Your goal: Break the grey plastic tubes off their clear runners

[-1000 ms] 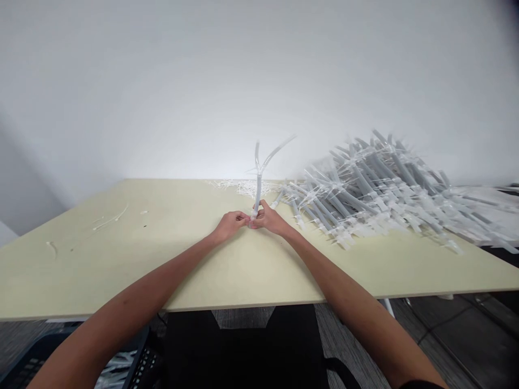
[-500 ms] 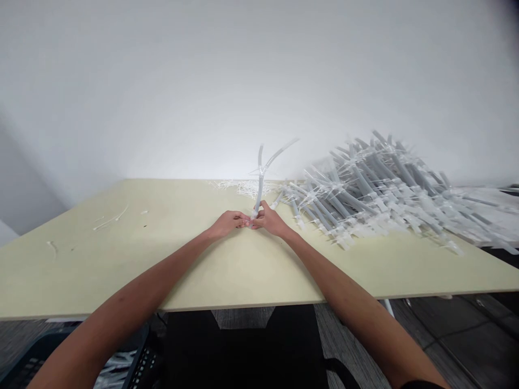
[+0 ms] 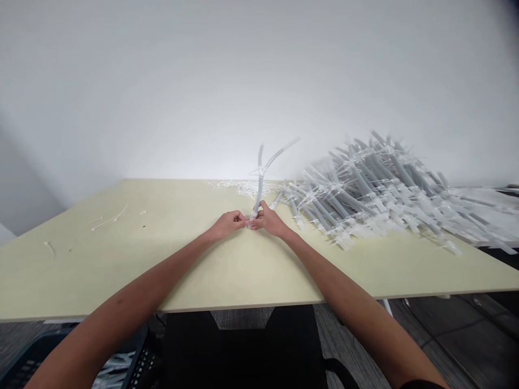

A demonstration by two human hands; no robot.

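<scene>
A translucent Y-shaped tube assembly (image 3: pixel 260 186) stands up from between my hands, its two thin branches spreading at the top and small tie ends sticking out at the fork. My right hand (image 3: pixel 268 220) is closed round its lower end, thumb and fingers on opposite sides. On the left of that end, my left hand (image 3: pixel 230 223) pinches with thumb and forefinger. Something small and pale is between those fingertips, too small to name. Behind my hands lies a scatter of white cable ties (image 3: pixel 247 188).
A large heap of similar tube assemblies (image 3: pixel 365 189) covers the right of the table (image 3: pixel 194 281). Loose cable ties (image 3: pixel 109 220) and small scraps lie on the left. Below the table's front edge, a dark basket (image 3: pixel 140 356) holds more tube pieces.
My left fingertips have shifted slightly at the tube's lower end, from bunched together to a narrower pinch. My right hand and the tube assembly stay nearly in place.
</scene>
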